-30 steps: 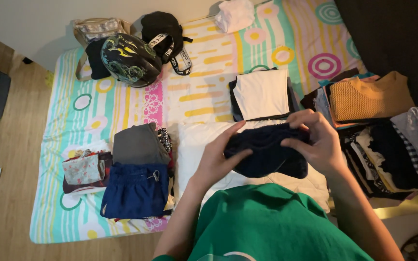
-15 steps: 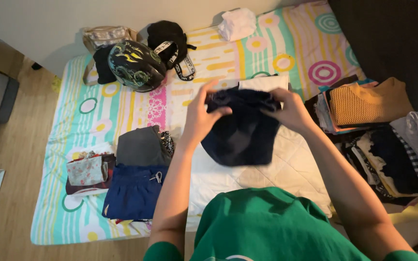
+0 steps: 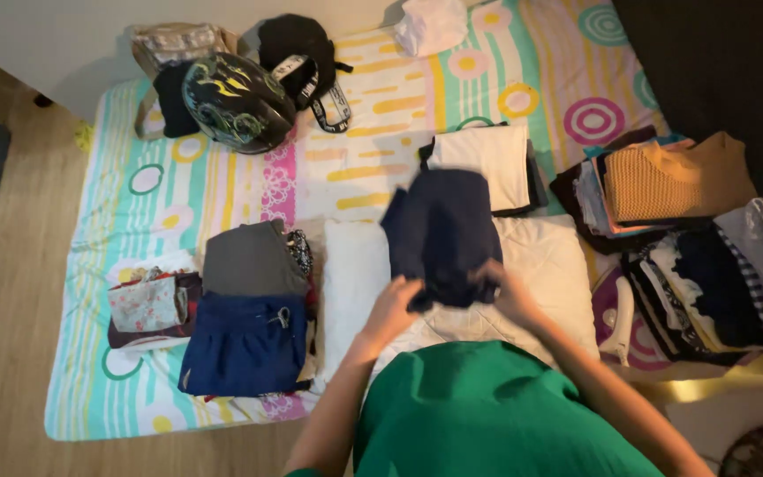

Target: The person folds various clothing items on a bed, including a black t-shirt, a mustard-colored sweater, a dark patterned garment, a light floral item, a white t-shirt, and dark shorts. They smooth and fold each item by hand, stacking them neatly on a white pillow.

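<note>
A dark navy garment (image 3: 441, 231) lies folded lengthwise on a white pillow (image 3: 351, 274) on the colourful bedspread (image 3: 222, 190). My left hand (image 3: 396, 305) grips its near left edge. At the near right edge my right hand (image 3: 503, 291) holds the same cloth. The garment's far end overlaps a folded white piece (image 3: 492, 163) that tops a small dark stack.
Left of the pillow sit a grey and blue folded stack (image 3: 249, 318) and a floral bundle (image 3: 147, 305). A black helmet (image 3: 236, 102) and bags lie at the far edge. Piles of clothes (image 3: 699, 238) crowd the right side, with a white iron (image 3: 622, 320) beside them. Wooden floor at left.
The navy garment, held up off the pillow half a second ago, now lies stretched on it. Both hands have come back toward me to its near edge.
</note>
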